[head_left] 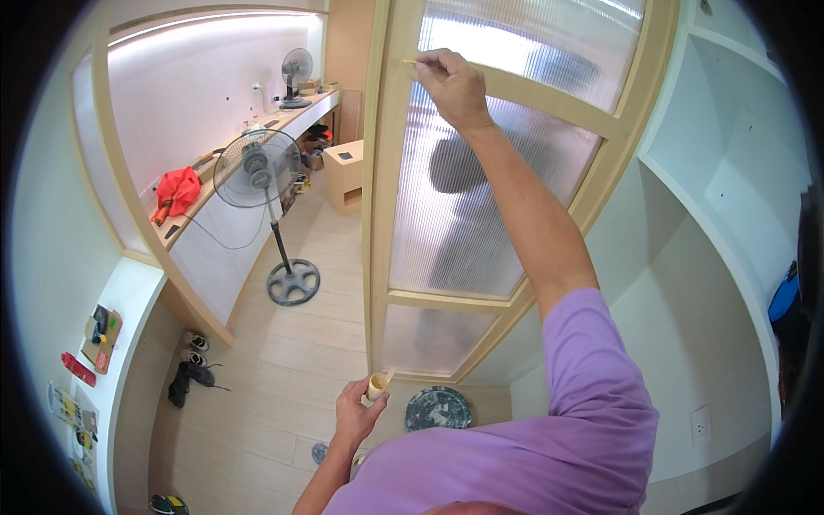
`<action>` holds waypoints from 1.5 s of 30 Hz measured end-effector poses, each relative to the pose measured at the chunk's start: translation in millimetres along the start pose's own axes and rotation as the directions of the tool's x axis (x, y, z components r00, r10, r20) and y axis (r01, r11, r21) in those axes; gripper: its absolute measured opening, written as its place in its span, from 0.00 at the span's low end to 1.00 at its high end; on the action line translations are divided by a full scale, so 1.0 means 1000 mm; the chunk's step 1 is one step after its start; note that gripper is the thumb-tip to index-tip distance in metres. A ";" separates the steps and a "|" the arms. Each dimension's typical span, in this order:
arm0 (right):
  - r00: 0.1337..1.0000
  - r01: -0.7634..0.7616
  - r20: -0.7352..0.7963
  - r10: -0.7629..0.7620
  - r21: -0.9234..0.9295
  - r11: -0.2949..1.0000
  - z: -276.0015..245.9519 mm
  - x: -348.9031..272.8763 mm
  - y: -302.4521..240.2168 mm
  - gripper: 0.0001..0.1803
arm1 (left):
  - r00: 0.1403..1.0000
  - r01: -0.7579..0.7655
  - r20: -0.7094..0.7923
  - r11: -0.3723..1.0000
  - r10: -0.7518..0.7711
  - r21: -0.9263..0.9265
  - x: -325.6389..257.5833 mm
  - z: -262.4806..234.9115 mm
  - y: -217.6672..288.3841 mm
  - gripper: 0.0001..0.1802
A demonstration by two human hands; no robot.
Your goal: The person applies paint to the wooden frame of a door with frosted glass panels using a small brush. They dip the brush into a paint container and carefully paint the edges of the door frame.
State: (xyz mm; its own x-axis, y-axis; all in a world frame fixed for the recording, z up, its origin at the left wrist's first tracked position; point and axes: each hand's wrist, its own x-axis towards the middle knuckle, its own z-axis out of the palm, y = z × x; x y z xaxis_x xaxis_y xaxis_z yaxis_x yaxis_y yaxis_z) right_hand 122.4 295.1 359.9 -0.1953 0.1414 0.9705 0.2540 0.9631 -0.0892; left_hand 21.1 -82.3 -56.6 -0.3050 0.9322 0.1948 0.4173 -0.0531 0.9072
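My right hand is raised to the pale wood frame of a door with ribbed translucent panels. Its fingers pinch a small thin yellowish stick, whose tip is at the upright of the frame. Low down by the door's bottom corner, my left hand is closed around a small round cream-coloured cup. Something pale coats the inside of the cup. A thin pale strip sticks up beside the cup's rim; whether the fingers hold it too is unclear.
A pedestal fan stands left of the door, before a long counter with a red cloth. A dark round stained lid or tub lies on the floor below the door. White shelving rises at right; shoes lie at left.
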 end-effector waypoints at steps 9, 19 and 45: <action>0.998 0.064 -0.009 -0.065 -0.066 0.996 0.007 0.001 0.004 0.09 | 1.000 0.001 -0.009 0.998 -0.002 -0.061 0.006 0.005 -0.007 0.22; 0.997 0.079 -0.016 -0.081 -0.115 0.990 0.008 0.001 0.002 0.07 | 1.000 -0.020 -0.025 0.998 0.018 -0.060 0.011 0.005 -0.013 0.23; 0.990 0.119 0.089 -0.111 -0.091 0.989 0.004 -0.002 0.000 0.08 | 1.000 0.018 -0.024 0.998 -0.020 -0.068 0.016 0.006 -0.018 0.21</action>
State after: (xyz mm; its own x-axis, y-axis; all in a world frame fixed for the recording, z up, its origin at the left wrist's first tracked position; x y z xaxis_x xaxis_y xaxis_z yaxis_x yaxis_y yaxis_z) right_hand 119.2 295.3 356.9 -0.3054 0.0534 0.9507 0.3137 0.9483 0.0475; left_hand 14.0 -64.5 -72.1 -0.3337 0.9242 0.1857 0.3527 -0.0603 0.9338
